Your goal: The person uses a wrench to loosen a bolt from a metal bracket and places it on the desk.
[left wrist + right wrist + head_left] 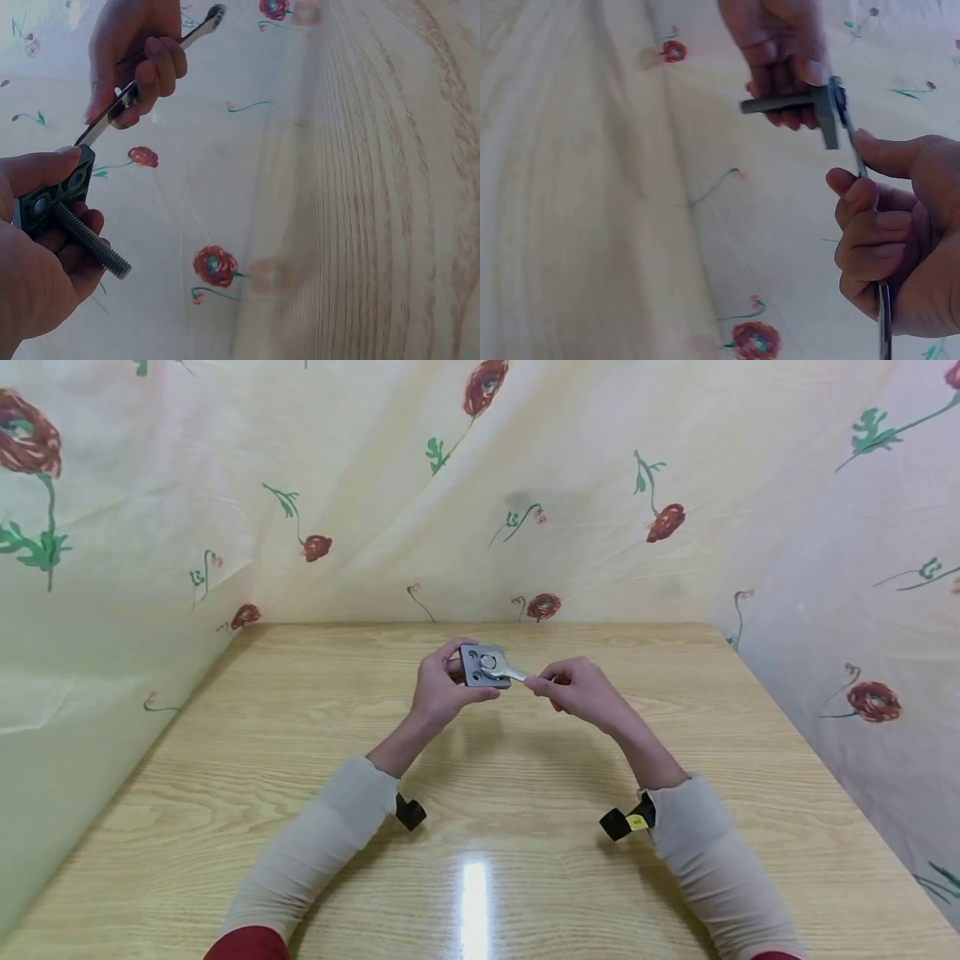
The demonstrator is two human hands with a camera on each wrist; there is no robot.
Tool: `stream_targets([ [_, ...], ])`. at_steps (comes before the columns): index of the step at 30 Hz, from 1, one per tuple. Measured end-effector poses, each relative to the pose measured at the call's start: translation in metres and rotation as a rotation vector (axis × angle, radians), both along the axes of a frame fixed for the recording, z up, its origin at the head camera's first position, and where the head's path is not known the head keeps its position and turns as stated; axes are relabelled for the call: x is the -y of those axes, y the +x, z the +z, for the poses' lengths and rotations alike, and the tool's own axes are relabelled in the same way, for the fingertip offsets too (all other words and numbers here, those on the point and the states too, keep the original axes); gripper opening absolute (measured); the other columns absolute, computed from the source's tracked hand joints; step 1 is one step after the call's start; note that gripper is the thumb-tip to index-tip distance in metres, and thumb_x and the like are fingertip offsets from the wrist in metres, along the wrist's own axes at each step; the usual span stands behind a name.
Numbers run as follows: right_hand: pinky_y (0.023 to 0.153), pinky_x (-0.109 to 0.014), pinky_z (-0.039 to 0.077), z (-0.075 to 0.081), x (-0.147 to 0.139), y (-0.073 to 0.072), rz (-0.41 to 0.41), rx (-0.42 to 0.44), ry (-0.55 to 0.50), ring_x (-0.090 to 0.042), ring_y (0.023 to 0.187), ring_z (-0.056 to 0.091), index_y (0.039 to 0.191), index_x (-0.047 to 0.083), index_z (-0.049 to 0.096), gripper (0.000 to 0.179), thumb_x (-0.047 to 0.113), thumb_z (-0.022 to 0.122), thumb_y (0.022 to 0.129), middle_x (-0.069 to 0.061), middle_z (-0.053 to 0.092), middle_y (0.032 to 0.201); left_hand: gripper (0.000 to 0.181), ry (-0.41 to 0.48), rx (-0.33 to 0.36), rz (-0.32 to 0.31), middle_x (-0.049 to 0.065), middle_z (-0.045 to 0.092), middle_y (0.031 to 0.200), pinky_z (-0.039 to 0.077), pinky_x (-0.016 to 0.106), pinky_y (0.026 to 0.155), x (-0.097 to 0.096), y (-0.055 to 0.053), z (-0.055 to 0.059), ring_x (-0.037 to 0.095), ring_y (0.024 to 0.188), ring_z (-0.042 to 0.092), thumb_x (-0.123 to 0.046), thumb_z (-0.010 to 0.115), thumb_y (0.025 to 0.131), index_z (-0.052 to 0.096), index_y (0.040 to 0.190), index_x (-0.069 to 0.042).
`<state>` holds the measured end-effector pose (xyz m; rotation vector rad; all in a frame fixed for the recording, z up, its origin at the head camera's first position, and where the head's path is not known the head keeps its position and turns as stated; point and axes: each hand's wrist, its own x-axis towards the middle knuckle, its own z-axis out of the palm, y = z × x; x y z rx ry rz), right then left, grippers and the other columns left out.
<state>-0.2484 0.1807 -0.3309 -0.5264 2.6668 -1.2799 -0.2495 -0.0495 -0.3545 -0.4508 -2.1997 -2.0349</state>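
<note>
My left hand [438, 687] grips a grey square plate with holes [472, 677] by its edges, held up over the table. Through the plate runs a bolt; its threaded shank [90, 240] sticks out of the back, toward the left palm side. On the front face, the ring end of a wrench [495, 662] sits around the bolt head [487, 663]. My right hand [581, 691] pinches the wrench handle between thumb and fingers. In the left wrist view the wrench's other end [215, 16] pokes out beyond the right hand.
Beneath both hands lies a wood-grain table [480, 777]. A flower-printed cloth [360, 485] hangs behind it and along both sides. Black wrist cameras [410, 812] are strapped at the sleeve cuffs.
</note>
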Motion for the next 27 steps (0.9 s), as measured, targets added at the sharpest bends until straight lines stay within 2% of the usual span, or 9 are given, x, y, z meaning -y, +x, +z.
stream_targets([
  [5, 0.042, -0.023, 0.028, -0.010, 0.005, -0.003, 0.061, 0.046, -0.059, -0.008, 0.044, 0.033, 0.091, 0.001, 0.070, 0.036, 0.034, 0.056, 0.097, 0.004, 0.044, 0.053, 0.067, -0.002, 0.027, 0.012, 0.023, 0.069, 0.117, 0.057, 0.023, 0.073, 0.003, 0.001, -0.002, 0.030, 0.100, 0.070, 0.006, 0.083, 0.066, 0.056, 0.125, -0.005],
  [9, 0.042, -0.023, 0.028, -0.008, 0.000, -0.004, 0.061, 0.048, -0.068, -0.007, 0.043, 0.033, 0.090, 0.001, 0.071, 0.036, 0.034, 0.058, 0.096, 0.004, 0.043, 0.053, 0.067, -0.014, 0.030, -0.064, 0.024, 0.068, 0.118, 0.057, 0.025, 0.076, 0.004, 0.001, 0.001, 0.028, 0.100, 0.069, 0.007, 0.082, 0.066, 0.055, 0.126, -0.004],
  [13, 0.043, -0.024, 0.029, 0.000, -0.010, -0.003, 0.072, 0.038, -0.045, -0.008, 0.045, 0.034, 0.088, 0.003, 0.072, 0.033, 0.034, 0.061, 0.094, 0.004, 0.043, 0.053, 0.068, -0.055, 0.015, -0.190, 0.025, 0.069, 0.115, 0.057, 0.026, 0.080, 0.006, 0.001, 0.007, 0.021, 0.097, 0.069, 0.007, 0.082, 0.067, 0.053, 0.128, -0.002],
  [18, 0.044, -0.024, 0.028, 0.008, -0.024, -0.002, 0.148, 0.014, -0.007, -0.008, 0.047, 0.035, 0.084, 0.006, 0.073, 0.025, 0.028, 0.065, 0.092, 0.004, 0.042, 0.053, 0.067, -0.113, 0.021, -0.376, 0.023, 0.072, 0.105, 0.054, 0.025, 0.076, 0.008, 0.004, 0.012, 0.013, 0.086, 0.069, 0.007, 0.082, 0.065, 0.055, 0.126, -0.002],
  [24, 0.045, -0.023, 0.029, 0.016, -0.028, 0.003, 0.278, -0.014, 0.056, -0.006, 0.046, 0.035, 0.076, 0.009, 0.074, 0.017, 0.022, 0.071, 0.087, 0.004, 0.044, 0.053, 0.066, -0.155, 0.059, -0.693, 0.000, 0.076, 0.089, 0.053, 0.028, 0.078, 0.010, 0.007, 0.010, 0.012, 0.082, 0.069, 0.010, 0.080, 0.063, 0.054, 0.123, 0.002],
  [27, 0.046, -0.022, 0.032, 0.018, -0.026, 0.007, 0.337, -0.026, 0.091, -0.005, 0.047, 0.039, 0.074, 0.013, 0.074, 0.014, 0.022, 0.074, 0.084, 0.003, 0.049, 0.054, 0.068, -0.203, 0.079, -0.835, 0.000, 0.075, 0.093, 0.054, 0.029, 0.080, 0.008, 0.009, 0.007, 0.013, 0.084, 0.069, 0.009, 0.081, 0.062, 0.054, 0.124, 0.004],
])
